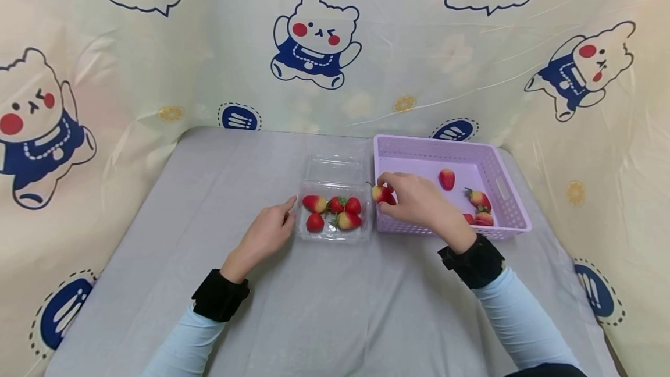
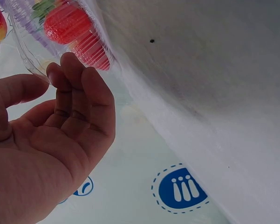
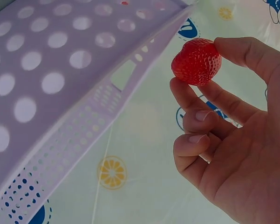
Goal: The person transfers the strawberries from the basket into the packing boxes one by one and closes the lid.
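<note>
Head view, L to R. The person's left hand [image 1: 269,230] rests on a grey table cover [image 1: 324,307], fingers relaxed and only loosely bent, holding nothing. Its fingertips [image 2: 70,65] sit right at the left wall of a clear plastic clamshell box [image 1: 333,230]; touching or just shy of it, can't tell. Inside the box, just past those fingertips, lie four strawberries [image 1: 335,212], packed close together. The box lid [image 1: 335,167] is folded open on the far side.

Next, the right hand [image 1: 416,201] pinches one strawberry [image 1: 382,194] between thumb and forefinger; the other fingers curl underneath. In the right wrist view the berry [image 3: 196,61] sits at the fingertips [image 3: 233,46], clear of the palm. The held berry hangs over the gap between the box's right edge and the left wall of a lilac perforated basket [image 1: 502,188], with the hand itself above the basket's near left corner.

Inside the basket, beyond and right of the fingers, one strawberry [image 1: 446,178] lies alone; approx. three more [image 1: 478,208] cluster near the front right, partly hidden by the wrist.
</note>
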`<state>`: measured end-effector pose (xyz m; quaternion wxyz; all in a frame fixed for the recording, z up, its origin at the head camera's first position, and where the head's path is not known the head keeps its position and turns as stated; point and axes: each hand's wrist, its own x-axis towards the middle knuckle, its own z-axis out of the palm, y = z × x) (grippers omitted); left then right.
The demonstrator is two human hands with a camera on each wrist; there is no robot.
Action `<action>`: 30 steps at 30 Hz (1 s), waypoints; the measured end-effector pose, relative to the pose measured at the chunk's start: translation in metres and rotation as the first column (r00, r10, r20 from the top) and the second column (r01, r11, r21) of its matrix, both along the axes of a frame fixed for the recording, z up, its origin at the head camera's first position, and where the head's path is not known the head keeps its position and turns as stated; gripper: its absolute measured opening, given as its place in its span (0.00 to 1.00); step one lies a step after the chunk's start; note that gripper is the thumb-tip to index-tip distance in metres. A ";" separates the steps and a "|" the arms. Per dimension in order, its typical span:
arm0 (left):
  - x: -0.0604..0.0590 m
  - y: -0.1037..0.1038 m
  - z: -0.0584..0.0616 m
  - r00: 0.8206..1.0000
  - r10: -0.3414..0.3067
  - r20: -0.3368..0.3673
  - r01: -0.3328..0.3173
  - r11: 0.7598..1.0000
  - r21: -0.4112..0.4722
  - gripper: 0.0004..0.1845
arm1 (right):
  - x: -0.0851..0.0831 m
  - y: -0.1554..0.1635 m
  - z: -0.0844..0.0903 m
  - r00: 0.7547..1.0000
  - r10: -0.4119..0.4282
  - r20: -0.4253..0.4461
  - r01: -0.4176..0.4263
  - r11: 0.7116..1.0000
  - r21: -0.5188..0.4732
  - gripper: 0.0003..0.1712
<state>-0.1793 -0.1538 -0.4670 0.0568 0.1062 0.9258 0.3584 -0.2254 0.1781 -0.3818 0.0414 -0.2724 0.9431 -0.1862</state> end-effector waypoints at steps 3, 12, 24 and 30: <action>0.000 0.000 0.000 1.000 0.000 0.004 0.000 1.000 -0.001 0.28 | 0.000 -0.003 -0.001 1.000 0.008 0.013 -0.008 1.000 -0.009 0.25; 0.000 0.000 0.000 1.000 0.000 0.002 0.000 1.000 0.005 0.28 | 0.002 -0.013 -0.001 0.999 0.042 0.005 -0.042 0.999 -0.016 0.26; 0.000 -0.002 0.001 1.000 -0.003 -0.012 0.003 1.000 -0.002 0.28 | 0.007 -0.027 -0.004 0.994 0.104 0.009 -0.104 0.994 -0.013 0.25; 0.001 -0.002 0.002 1.000 -0.003 -0.005 0.003 1.000 -0.001 0.28 | 0.009 -0.034 -0.010 0.991 0.132 0.005 -0.132 0.991 -0.027 0.23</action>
